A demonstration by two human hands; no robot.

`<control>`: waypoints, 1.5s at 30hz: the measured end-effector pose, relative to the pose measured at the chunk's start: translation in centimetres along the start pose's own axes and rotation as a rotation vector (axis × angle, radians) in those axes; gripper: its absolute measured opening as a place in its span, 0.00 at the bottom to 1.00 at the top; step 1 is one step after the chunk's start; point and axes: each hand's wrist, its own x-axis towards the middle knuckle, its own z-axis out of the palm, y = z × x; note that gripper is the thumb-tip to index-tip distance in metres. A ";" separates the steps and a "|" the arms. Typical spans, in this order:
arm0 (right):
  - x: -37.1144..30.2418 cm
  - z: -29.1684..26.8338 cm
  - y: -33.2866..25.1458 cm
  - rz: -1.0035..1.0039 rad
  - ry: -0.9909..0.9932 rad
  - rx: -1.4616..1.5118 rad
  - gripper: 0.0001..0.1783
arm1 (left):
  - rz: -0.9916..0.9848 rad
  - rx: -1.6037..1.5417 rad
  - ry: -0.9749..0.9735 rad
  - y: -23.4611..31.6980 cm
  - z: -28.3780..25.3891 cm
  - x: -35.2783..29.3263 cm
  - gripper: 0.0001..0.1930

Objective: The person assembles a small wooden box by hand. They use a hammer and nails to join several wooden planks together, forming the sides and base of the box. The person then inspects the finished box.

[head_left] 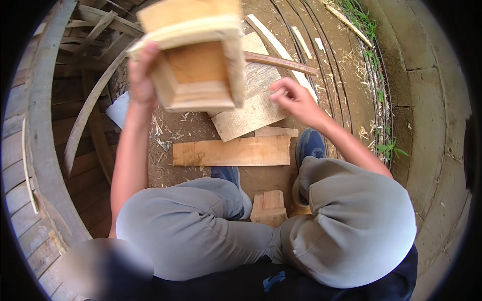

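My left hand [143,75] grips the left side of a small open wooden box [193,62], raised in front of me and slightly blurred. The box's hollow side faces me, and a wider board sticks out past its far edge. To the right of the box, my right hand [291,98] hovers over a flat board [246,116] on the ground. Its fingers are curled with the tips together, and whatever they may hold is too small to make out. A reddish-brown wooden bar or handle [286,62] lies just beyond this hand, its left end hidden behind the box.
A planed plank [231,152] lies before my feet, and a wooden block [269,206] sits between them. Dark cables [326,70], strips and wood shavings run along the ground at right, beside a concrete edge [427,100]. A timber frame [40,115] stands at left.
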 end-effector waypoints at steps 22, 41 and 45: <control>0.4 1.7 -6.3 0.282 -0.338 -0.679 0.18 | -0.232 0.115 -0.038 0.6 -11.0 -1.5 0.36; -10.6 -8.8 -4.7 0.317 -0.013 -0.213 0.21 | -0.694 0.605 -0.800 -7.5 7.5 2.1 0.39; -9.7 -5.7 -3.1 0.189 0.087 -0.266 0.21 | -0.658 0.577 -0.840 -8.2 8.0 2.5 0.38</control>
